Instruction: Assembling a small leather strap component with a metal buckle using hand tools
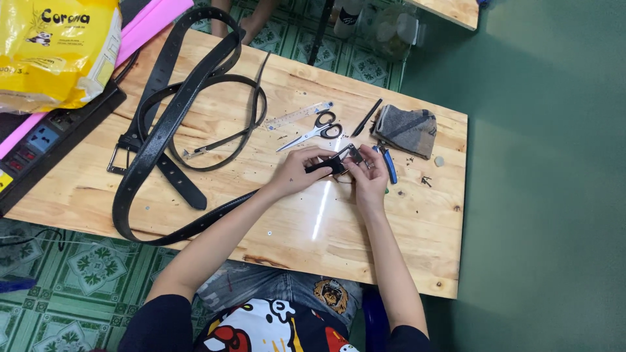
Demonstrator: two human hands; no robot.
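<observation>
Pale pine-board worktable [365,241] serves as the reference for all positions below. Across its left half lies a long black leather belt [156,140], looped over itself, with a second narrower black strap [244,133] curled inside the loop; a rectangular metal buckle frame [117,160] sits at the table's left edge. One end of the long belt runs along the table's near edge and rises to its centre, where both hands meet.

Off the table's far-left corner: a yellow plastic bag [55,52], a pink sheet [147,26] and a black power strip [39,146].

On the table's far-right area: a folded grey cloth pouch [407,129]. Just left of it, a black pen [366,117], then black-handled scissors [313,130], blades closed, and a clear plastic ruler [298,115] beyond them. A blue-handled tool [388,164] lies just right of the hands.

Left hand [297,173]: fingers curled, pinching the black belt end [321,167] between thumb and forefingers. Right hand [368,179]: fingers bent closed around a small silver metal belt buckle [349,154], held against the belt end, slightly above the table's centre.
</observation>
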